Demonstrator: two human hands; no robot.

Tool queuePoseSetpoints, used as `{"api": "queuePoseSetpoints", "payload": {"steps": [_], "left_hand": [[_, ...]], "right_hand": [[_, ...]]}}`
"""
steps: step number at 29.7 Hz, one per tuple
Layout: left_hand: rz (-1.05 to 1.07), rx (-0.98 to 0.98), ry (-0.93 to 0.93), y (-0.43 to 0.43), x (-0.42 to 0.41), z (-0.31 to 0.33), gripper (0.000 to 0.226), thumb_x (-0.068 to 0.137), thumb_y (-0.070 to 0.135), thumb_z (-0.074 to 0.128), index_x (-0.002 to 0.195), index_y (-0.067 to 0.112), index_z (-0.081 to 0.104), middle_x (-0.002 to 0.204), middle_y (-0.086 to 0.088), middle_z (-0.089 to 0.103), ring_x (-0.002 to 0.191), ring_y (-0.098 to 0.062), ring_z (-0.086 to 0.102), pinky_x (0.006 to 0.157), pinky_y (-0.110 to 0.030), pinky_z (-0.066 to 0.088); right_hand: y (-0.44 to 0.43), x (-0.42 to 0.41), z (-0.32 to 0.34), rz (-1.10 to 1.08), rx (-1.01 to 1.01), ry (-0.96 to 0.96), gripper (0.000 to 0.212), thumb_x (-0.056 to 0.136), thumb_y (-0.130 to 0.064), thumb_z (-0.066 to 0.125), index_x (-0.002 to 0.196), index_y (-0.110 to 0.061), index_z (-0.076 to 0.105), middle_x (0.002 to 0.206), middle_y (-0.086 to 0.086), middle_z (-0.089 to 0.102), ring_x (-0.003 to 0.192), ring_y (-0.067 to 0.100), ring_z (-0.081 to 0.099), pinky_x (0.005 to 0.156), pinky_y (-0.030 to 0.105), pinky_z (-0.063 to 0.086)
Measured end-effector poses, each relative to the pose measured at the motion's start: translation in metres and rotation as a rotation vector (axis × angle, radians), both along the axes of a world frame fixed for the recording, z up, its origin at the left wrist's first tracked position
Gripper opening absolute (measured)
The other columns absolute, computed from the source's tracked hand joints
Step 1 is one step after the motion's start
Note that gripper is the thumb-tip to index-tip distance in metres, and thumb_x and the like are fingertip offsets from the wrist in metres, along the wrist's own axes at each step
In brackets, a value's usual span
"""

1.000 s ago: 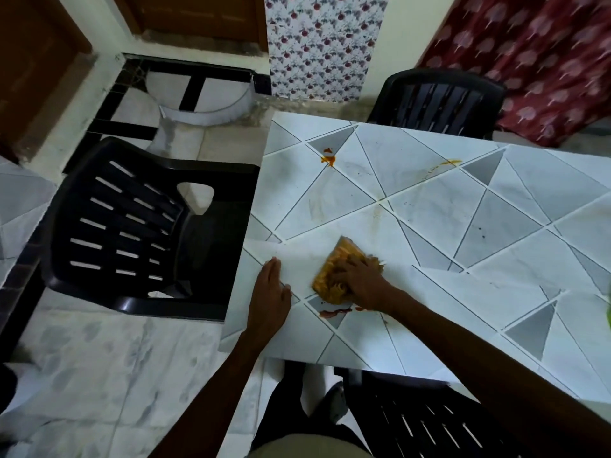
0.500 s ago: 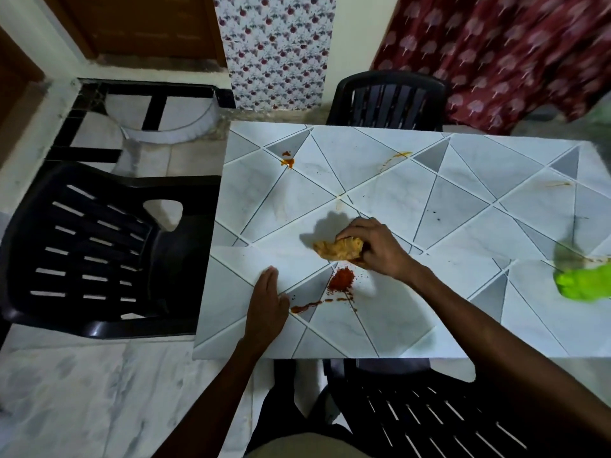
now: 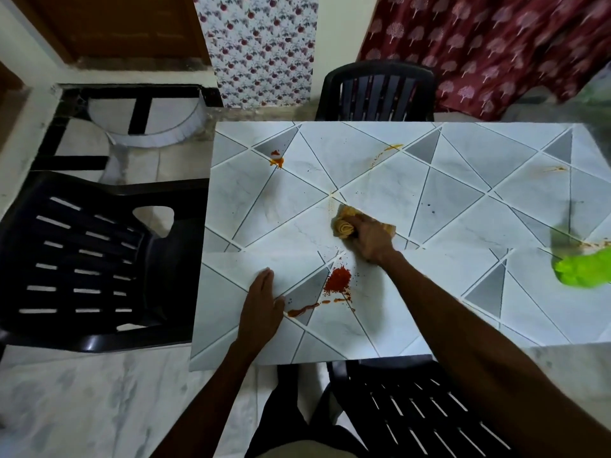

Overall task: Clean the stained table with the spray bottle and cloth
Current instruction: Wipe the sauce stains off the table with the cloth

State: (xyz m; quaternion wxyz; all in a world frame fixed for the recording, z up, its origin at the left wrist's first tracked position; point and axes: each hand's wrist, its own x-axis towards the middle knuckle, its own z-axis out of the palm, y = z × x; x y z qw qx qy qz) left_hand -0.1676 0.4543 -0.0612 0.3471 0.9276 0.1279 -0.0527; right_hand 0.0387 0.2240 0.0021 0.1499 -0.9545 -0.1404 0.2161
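Observation:
My right hand (image 3: 372, 238) grips a crumpled orange-yellow cloth (image 3: 344, 223) and presses it on the white table (image 3: 463, 209) with grey triangles, near its middle. A red powder pile (image 3: 337, 280) with a red smear (image 3: 302, 310) lies just in front of that hand. My left hand (image 3: 261, 309) rests flat on the table near the front left edge, beside the smear. Orange stains sit at the far left (image 3: 277, 159), the far middle (image 3: 388, 149) and the far right (image 3: 558, 168). A bright green blurred object (image 3: 583, 271), perhaps the spray bottle, is at the right edge.
A black plastic chair (image 3: 89, 259) stands left of the table, another chair (image 3: 377, 90) at the far side, and a third chair (image 3: 413, 414) under me at the front. A red patterned curtain (image 3: 479, 44) hangs at the back right.
My right hand has carried the cloth away from me, off the red stain toward the table's middle, uncovering the red powder and smear. My left hand has stayed flat on the table.

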Motion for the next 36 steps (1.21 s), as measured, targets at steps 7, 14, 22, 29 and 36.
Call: {"api": "queuePoseSetpoints", "payload": {"steps": [7, 14, 22, 29, 36], "left_hand": [[0.04, 0.005, 0.027, -0.006, 0.0, 0.003, 0.065, 0.094, 0.021, 0.063, 0.15, 0.001, 0.034, 0.158, -0.014, 0.033, 0.148, -0.027, 0.027, 0.117, -0.028, 0.017], [0.021, -0.043, -0.001, -0.006, -0.007, 0.012, 0.067, 0.093, 0.037, 0.049, 0.146, -0.002, 0.038, 0.155, -0.018, 0.035, 0.146, -0.03, 0.03, 0.115, -0.028, 0.018], [0.022, -0.023, 0.008, -0.01, -0.017, 0.015, 0.059, 0.097, 0.03, 0.053, 0.145, -0.003, 0.041, 0.154, -0.017, 0.038, 0.144, -0.03, 0.033, 0.113, -0.028, 0.021], [0.005, -0.01, 0.013, -0.008, -0.019, 0.015, 0.056, 0.097, 0.022, 0.058, 0.145, -0.002, 0.042, 0.154, -0.016, 0.038, 0.143, -0.03, 0.036, 0.114, -0.031, 0.027], [0.006, 0.011, 0.002, -0.009, -0.018, 0.015, 0.056, 0.097, 0.023, 0.058, 0.144, -0.002, 0.043, 0.154, -0.016, 0.039, 0.142, -0.031, 0.037, 0.115, -0.035, 0.03]], "right_hand": [[0.009, -0.062, -0.024, 0.127, 0.005, 0.006, 0.054, 0.091, -0.035, 0.055, 0.144, -0.032, 0.049, 0.146, 0.011, 0.05, 0.127, 0.043, 0.049, 0.095, 0.057, 0.051], [-0.001, -0.136, -0.02, 0.232, -0.022, 0.019, 0.058, 0.095, -0.027, 0.063, 0.149, -0.032, 0.044, 0.152, 0.009, 0.043, 0.134, 0.038, 0.04, 0.103, 0.052, 0.045], [-0.018, -0.159, -0.012, 0.175, 0.22, 0.02, 0.058, 0.088, -0.01, 0.067, 0.142, -0.03, 0.055, 0.146, 0.009, 0.05, 0.134, 0.033, 0.046, 0.101, 0.042, 0.048], [-0.056, -0.133, 0.029, -0.229, 0.57, -0.172, 0.044, 0.085, -0.039, 0.054, 0.123, -0.02, 0.069, 0.101, 0.009, 0.063, 0.09, 0.022, 0.058, 0.075, 0.023, 0.044], [-0.092, -0.124, 0.042, -0.488, 0.249, -0.174, 0.018, 0.093, -0.022, 0.051, 0.108, -0.017, 0.059, 0.099, 0.015, 0.06, 0.087, 0.036, 0.061, 0.074, 0.042, 0.051]]}}
